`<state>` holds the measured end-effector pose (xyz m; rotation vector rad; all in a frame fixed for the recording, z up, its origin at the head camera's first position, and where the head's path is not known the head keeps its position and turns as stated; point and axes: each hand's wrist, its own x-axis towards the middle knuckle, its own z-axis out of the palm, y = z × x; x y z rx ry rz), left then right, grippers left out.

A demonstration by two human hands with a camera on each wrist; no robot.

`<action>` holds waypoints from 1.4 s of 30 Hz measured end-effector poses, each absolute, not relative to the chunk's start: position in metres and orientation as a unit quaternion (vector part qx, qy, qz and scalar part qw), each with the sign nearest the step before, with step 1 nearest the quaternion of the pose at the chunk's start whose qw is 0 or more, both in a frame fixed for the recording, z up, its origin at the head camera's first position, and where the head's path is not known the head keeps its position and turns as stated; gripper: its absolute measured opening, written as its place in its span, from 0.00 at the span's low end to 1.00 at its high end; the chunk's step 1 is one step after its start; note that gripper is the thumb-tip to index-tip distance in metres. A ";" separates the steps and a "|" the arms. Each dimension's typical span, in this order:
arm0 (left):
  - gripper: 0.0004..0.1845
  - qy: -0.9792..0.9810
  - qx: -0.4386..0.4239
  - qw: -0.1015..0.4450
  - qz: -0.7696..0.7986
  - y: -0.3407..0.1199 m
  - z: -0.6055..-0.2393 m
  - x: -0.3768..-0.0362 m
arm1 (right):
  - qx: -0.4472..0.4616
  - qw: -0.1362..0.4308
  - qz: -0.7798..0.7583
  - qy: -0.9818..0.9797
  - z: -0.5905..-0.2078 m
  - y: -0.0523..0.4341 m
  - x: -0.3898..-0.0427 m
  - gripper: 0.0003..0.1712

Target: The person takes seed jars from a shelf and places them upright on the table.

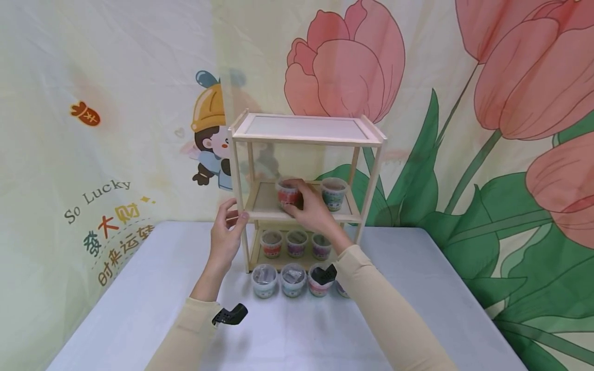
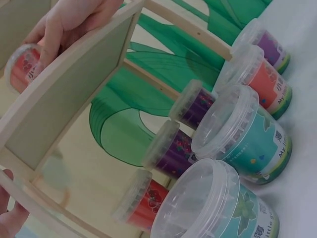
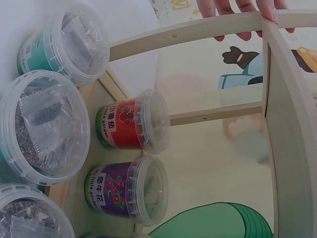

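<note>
On the middle tier of a small wooden shelf rack (image 1: pixel 306 140), my right hand (image 1: pixel 315 210) grips a clear plastic planting cup with a red label (image 1: pixel 286 195). Thumb and fingers lie around its side, as the left wrist view also shows with the red cup (image 2: pixel 21 69). To its right on that tier stands a teal-labelled cup (image 1: pixel 334 196). My left hand (image 1: pixel 225 239) holds the rack's left side at middle-tier height; its fingers (image 3: pixel 244 6) hang over the side rail beside the post.
The bottom tier bears a red-labelled cup (image 1: pixel 271 246) and two purple-labelled cups (image 1: pixel 296 246). In front, a row of lidded cups stands on the white table (image 1: pixel 153 309): two teal (image 1: pixel 264 284), one red (image 1: pixel 317 290) and a purple one (image 1: pixel 342 291) partly behind my right sleeve. A printed cloth hangs behind.
</note>
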<state>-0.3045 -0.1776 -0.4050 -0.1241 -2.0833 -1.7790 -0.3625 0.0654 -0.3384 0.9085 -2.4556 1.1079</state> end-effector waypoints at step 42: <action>0.28 -0.745 -0.042 0.195 -0.636 -0.174 -0.401 -0.300 | 0.357 0.200 0.375 -0.832 -0.347 0.091 -0.326 0.30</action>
